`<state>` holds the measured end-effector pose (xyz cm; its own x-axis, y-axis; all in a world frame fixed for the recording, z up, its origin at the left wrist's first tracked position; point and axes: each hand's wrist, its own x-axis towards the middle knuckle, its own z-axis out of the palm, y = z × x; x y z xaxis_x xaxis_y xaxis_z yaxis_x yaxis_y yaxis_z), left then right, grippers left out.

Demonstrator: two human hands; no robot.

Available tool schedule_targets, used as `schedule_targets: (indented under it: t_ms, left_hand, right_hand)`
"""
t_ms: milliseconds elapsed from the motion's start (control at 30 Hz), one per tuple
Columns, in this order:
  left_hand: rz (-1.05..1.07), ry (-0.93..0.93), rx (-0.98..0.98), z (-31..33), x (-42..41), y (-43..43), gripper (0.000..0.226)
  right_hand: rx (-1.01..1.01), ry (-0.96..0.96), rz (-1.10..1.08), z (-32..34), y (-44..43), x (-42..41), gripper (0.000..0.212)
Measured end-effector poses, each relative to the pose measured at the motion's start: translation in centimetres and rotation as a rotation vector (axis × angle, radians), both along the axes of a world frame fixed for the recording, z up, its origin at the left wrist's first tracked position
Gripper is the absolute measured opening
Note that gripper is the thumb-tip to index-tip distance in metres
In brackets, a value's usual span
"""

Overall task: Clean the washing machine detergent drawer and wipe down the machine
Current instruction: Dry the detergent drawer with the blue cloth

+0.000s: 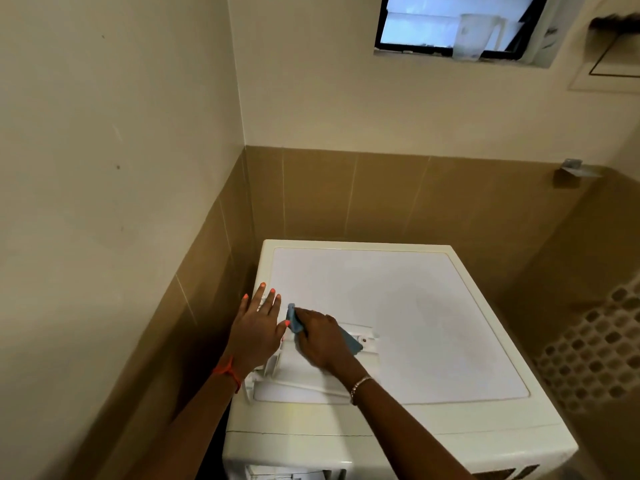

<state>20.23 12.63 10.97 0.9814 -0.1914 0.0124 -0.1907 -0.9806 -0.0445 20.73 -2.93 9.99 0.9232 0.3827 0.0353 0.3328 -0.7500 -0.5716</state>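
The white washing machine (433, 323) stands in a corner, seen from above. The white detergent drawer (298, 379) lies on its top near the front left. My left hand (258, 327) rests flat on the drawer's left end with fingers spread, holding it down. My right hand (320, 339) presses a blue cloth (294, 320) onto the drawer; the cloth shows at my fingertips and beside my palm. The drawer's middle is hidden under both hands. The empty drawer slot (287, 474) shows at the machine's front, at the bottom edge.
Brown tiled walls close in on the left and behind the machine. A window (450, 22) with a translucent jug (474, 36) on its sill sits high on the back wall. A small metal bracket (571, 169) is on the right wall. Patterned tiles are lower right.
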Motion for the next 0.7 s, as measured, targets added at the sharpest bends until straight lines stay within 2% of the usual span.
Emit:
schedule_targets:
  t_ms: [100, 267, 333, 467, 533, 700]
  left_hand:
    - [0.012, 0.01, -0.003, 0.4, -0.2, -0.3, 0.062]
    - [0.038, -0.088, -0.058, 0.1, -0.4, -0.8, 0.064]
    - [0.054, -0.106, -0.031, 0.3, -0.6, -1.0, 0.06]
    - [0.073, -0.028, -0.017, 0.8, -0.7, -1.1, 0.058]
    - [0.073, -0.014, -0.027, 0.9, -0.8, -1.1, 0.059]
    - [0.061, -0.01, -0.041, 1.1, -0.8, -1.1, 0.059]
  right_hand:
    - [-0.003, 0.04, -0.059, -0.2, -2.0, 0.8, 0.044]
    - [0.019, 0.321, -0.284, 0.2, -7.1, 2.3, 0.026]
    - [0.158, 0.363, -0.386, 0.2, -8.9, 2.3, 0.021]
    - [0.553, 0.443, -0.686, -0.3, -10.3, 1.0, 0.028]
    - [0.684, 0.408, -0.803, -0.8, -9.4, -0.2, 0.025]
    - [0.775, 0.144, -1.027, -2.1, -7.0, -3.9, 0.026]
